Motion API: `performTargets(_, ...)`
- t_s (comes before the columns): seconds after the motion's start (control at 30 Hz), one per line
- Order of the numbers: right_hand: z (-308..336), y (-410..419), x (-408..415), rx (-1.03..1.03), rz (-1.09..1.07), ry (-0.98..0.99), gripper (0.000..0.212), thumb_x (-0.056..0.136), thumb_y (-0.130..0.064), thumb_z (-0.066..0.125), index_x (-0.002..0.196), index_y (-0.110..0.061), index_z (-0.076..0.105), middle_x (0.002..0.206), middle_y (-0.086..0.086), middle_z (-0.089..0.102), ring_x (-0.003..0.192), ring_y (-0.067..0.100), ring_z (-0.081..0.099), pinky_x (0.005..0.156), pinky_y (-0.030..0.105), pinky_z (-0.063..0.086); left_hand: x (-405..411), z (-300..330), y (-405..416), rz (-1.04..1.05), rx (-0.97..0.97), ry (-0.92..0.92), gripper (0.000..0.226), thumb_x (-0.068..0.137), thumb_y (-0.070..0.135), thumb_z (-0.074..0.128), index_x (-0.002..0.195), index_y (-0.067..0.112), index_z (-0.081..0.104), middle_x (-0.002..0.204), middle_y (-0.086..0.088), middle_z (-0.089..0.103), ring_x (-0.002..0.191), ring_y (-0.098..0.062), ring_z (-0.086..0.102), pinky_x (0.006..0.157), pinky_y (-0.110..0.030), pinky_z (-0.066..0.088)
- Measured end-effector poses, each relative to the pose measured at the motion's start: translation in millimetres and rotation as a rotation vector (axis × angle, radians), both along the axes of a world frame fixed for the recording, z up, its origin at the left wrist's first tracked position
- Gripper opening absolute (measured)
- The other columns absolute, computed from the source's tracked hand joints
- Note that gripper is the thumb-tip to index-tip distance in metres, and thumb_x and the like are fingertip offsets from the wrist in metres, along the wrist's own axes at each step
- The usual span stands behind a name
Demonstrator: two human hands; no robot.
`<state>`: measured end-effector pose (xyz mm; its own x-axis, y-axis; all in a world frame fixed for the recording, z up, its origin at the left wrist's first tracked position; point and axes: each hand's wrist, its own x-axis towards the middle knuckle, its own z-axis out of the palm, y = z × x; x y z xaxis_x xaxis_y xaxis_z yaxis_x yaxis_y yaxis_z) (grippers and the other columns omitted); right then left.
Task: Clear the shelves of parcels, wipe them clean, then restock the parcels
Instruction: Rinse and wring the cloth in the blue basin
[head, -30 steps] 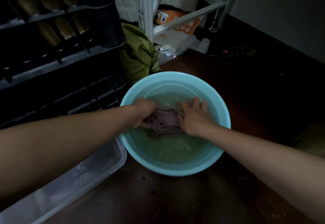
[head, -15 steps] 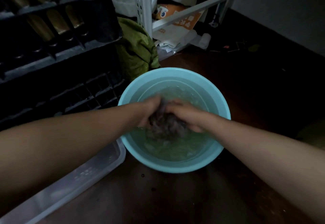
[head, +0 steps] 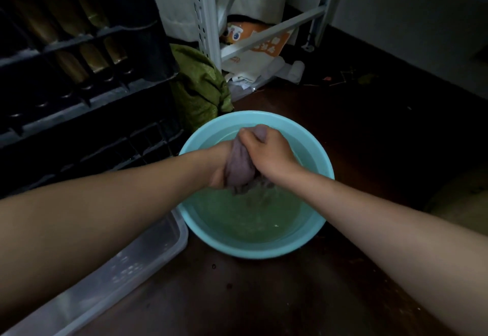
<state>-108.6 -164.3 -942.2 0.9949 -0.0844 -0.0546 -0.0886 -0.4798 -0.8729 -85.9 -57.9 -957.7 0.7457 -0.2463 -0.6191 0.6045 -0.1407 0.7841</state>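
— What have the hands got?

— I see both clamped on the purple cloth (head: 239, 166): right hand (head: 266, 151) curled round its top, left hand (head: 219, 169) gripping lower, the bundle held just over greenish water in the teal basin (head: 320, 219).

— And around it?

— The basin sits on a dark brown floor (head: 264, 296), touching a clear plastic lid (head: 126, 269). Black crates (head: 79, 85) stand left, a green bag (head: 198, 87) beside them, a grey shelf frame (head: 208, 19) behind. It's dim.

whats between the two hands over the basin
A bunched purple cloth: the left hand and right hand both grip it above the water in the blue basin, seen in the head view.
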Motion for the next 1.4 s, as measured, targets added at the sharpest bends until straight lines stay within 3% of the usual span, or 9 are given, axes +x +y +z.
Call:
performTargets(0.1,-14.1,-17.9,-0.3,-0.305,0.077,0.049,0.034,0.096,-0.041,0.05,0.073,-0.018,0.045,0.078,0.002,0.054,0.083,0.027,0.054,0.068,0.036,0.038,3.2,-6.4,7.0,0.033,0.043,0.115,0.025,0.102,0.023,0.04,0.098,0.009,0.061,0.1,-0.016,0.066,0.082,-0.026,0.064,0.081,-0.035,0.053)
performTargets(0.27,-35.1,-47.2,-9.0,-0.568,0.191,0.272,0.022,0.093,-0.031,0.053,0.112,-0.024,0.042,0.124,0.009,0.033,0.1,0.032,0.051,0.085,0.04,0.047,-0.2,-8.5,24.2,0.092,0.239,0.146,0.013,0.098,0.015,0.045,0.094,0.011,0.057,0.079,-0.008,0.065,0.065,-0.021,0.062,0.046,-0.031,0.056)
performTargets(0.47,-69.9,-29.3,-16.3,-0.845,0.543,0.492,0.055,0.101,-0.057,0.027,0.153,-0.045,0.014,0.163,-0.014,-0.013,0.146,0.044,-0.009,0.115,0.061,0.014,-6.5,-27.2,21.6,0.027,0.332,0.022,0.022,0.085,0.028,0.064,0.105,0.018,0.062,0.107,-0.011,0.067,0.099,-0.028,0.063,0.089,-0.038,0.051)
performTargets(0.6,-84.5,-24.8,-13.5,-0.884,0.468,0.363,0.041,0.099,-0.042,0.045,0.14,-0.036,0.041,0.155,-0.002,0.013,0.135,0.039,0.021,0.105,0.053,0.033,-11.9,-33.5,13.1,0.073,0.342,-0.094,0.029,0.096,0.024,0.052,0.124,0.026,0.054,0.119,-0.001,0.057,0.104,-0.021,0.055,0.088,-0.028,0.042)
performTargets(0.73,-80.1,-17.7,-3.0,-0.183,0.13,0.358,0.01,0.091,-0.031,0.064,0.092,-0.021,0.066,0.104,0.007,0.065,0.091,0.022,0.062,0.081,0.03,0.052,-20.9,-35.4,12.9,0.118,0.144,0.163,0.026,0.099,0.034,0.048,0.106,0.014,0.063,0.109,-0.01,0.068,0.097,-0.025,0.064,0.088,-0.04,0.052)
performTargets(0.93,-31.3,11.1,0.0,0.414,0.104,0.121,0.024,0.085,-0.012,0.073,0.067,-0.018,0.059,0.06,-0.005,0.06,0.062,0.011,0.057,0.065,0.026,0.045,-21.0,-27.7,11.3,0.203,-0.066,0.293,0.046,0.092,0.059,0.042,0.106,0.02,0.062,0.094,-0.009,0.069,0.086,-0.024,0.064,0.058,-0.032,0.054)
performTargets(1.1,-21.5,19.2,0.6,0.077,0.169,-0.061,0.041,0.087,-0.018,0.07,0.055,-0.019,0.045,0.045,-0.008,0.048,0.051,0.007,0.047,0.057,0.029,0.04,-23.5,-18.5,2.9,0.143,-0.048,0.131,0.039,0.103,0.025,0.033,0.065,0.018,0.04,0.033,0.005,0.045,0.03,-0.005,0.045,0.041,-0.018,0.031)
performTargets(1.27,-35.3,-7.3,-1.0,-0.38,0.213,-0.017,0.039,0.099,-0.033,0.053,0.063,-0.021,0.042,0.07,-0.001,0.049,0.075,0.026,0.054,0.062,0.034,0.033,-24.1,-10.0,4.9,0.069,0.129,0.016,0.028,0.103,0.025,0.041,0.092,0.015,0.064,0.076,-0.007,0.067,0.063,-0.018,0.063,0.06,-0.026,0.058)
performTargets(1.4,-44.1,-26.0,-7.9,-0.666,0.236,0.221,0.02,0.1,-0.033,0.046,0.112,-0.017,0.05,0.129,0.013,0.036,0.112,0.037,0.048,0.097,0.044,0.043,-7.4,-14.6,19.1,-0.136,0.672,-0.342,0.026,0.099,0.029,0.049,0.081,0.014,0.06,0.086,-0.005,0.06,0.074,-0.02,0.057,0.059,-0.025,0.037)
